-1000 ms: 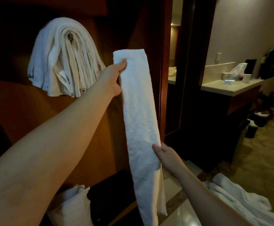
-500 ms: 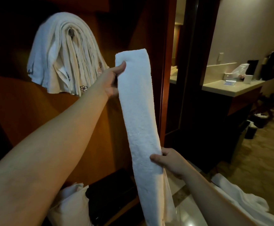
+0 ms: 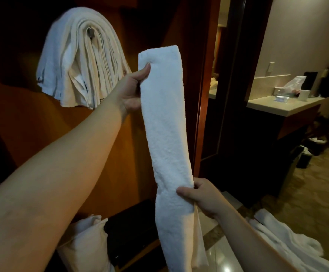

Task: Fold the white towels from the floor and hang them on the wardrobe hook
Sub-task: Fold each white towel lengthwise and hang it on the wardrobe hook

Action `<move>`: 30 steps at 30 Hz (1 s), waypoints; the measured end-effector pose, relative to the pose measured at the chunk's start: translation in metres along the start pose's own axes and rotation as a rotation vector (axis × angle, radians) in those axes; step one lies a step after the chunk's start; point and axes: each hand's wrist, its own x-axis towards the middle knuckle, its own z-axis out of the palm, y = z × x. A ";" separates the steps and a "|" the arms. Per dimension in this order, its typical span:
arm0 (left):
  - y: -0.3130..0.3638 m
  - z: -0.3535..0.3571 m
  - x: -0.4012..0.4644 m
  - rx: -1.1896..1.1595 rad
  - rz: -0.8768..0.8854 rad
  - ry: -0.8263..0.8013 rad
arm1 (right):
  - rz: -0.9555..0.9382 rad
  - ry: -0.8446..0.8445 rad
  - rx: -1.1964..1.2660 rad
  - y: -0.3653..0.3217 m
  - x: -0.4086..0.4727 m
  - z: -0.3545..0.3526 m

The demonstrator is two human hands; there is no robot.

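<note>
Pinched the folded towel [image 3: 165,122] near its top with left hand [image 3: 132,89], gripped lower down with right hand [image 3: 201,197], beside hung towels [image 3: 81,57].

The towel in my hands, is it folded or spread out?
Folded: the towel hangs as one narrow strip, left hand pinching its top, right hand gripping lower down.

We see a white terry towel [image 3: 166,134] folded into a long narrow strip, hanging nearly upright in front of the wooden wardrobe wall [image 3: 32,124]. Up left, a thick bundle of folded white towels [image 3: 81,57] drapes over the metal hook [image 3: 90,32]. More white towels [image 3: 289,238] lie crumpled on the floor at lower right
</note>
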 end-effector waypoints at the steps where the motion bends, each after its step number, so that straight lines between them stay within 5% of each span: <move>1: 0.001 0.001 -0.001 0.003 0.001 -0.008 | -0.004 -0.008 -0.045 -0.004 -0.001 -0.001; 11: 0.003 0.014 -0.005 0.054 0.087 -0.014 | -0.143 0.165 -0.239 -0.008 0.000 -0.010; 17: -0.002 0.004 0.001 0.112 0.200 0.233 | -0.186 0.380 0.073 0.007 -0.002 -0.009; 20: -0.006 -0.004 0.008 0.123 0.191 0.345 | -0.109 0.211 0.339 0.020 0.003 -0.016; 26: -0.023 -0.009 0.024 0.208 0.059 0.534 | 0.278 -0.324 -0.547 0.011 0.001 -0.035; 30: -0.032 -0.011 0.038 0.282 0.008 0.582 | 0.280 -0.321 -0.489 0.007 -0.002 -0.026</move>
